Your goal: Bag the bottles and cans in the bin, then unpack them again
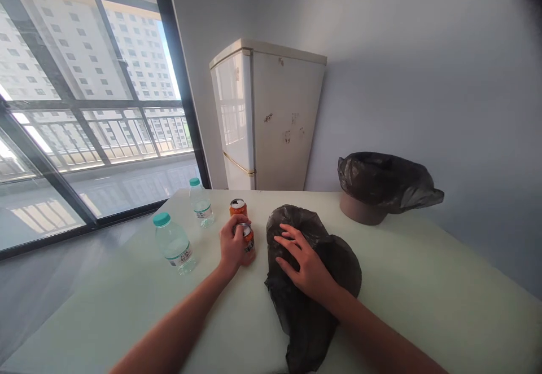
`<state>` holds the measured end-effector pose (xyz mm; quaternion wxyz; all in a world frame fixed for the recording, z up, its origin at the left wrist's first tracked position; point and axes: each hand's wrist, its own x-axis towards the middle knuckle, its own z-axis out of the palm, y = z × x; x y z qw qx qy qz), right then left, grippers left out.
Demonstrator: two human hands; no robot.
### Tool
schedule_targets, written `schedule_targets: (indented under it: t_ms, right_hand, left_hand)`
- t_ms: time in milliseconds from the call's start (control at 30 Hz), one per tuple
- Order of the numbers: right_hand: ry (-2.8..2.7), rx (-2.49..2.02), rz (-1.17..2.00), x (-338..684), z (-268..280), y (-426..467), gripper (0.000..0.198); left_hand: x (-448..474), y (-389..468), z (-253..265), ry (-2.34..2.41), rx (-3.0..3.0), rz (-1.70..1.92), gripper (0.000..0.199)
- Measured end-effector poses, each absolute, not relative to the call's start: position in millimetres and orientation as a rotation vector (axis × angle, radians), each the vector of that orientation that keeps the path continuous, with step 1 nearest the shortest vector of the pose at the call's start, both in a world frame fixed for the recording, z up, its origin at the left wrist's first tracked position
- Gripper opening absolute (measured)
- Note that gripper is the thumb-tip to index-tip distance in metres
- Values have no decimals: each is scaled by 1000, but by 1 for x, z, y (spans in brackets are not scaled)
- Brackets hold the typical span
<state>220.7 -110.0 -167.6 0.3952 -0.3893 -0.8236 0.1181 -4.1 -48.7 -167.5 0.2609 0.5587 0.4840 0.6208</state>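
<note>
Near can (249,250): upright on the table, in the left hand (231,245); I read the grip as fingers and thumb closed around its upper part.
Bag (302,323): black, laid limp beside the near can, under the right hand (304,262); those fingers are spread over it, and I cannot tell whether any pinch the film.
Done: one can grasped, by my judgement; the bag's inside is hidden from me.
Left: far can (238,207), just behind the near one, and two capped bottles, front (173,245) and rear (201,205), all outside the bag.
Table (402,289): pale, smooth; bin (362,209) at the far right, black liner (379,179) over its rim.
Room: fridge (285,109) beyond the table, grey wall (406,75), window (80,97) at left, buildings outside.
</note>
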Motion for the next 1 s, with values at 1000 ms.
schedule_targets:
  t_ms: [1000]
  right_hand:
    - [-2088, -1015, 294, 222, -163, -112, 34]
  left_hand:
    - [-14, -57, -147, 1868, 2074, 1460, 12]
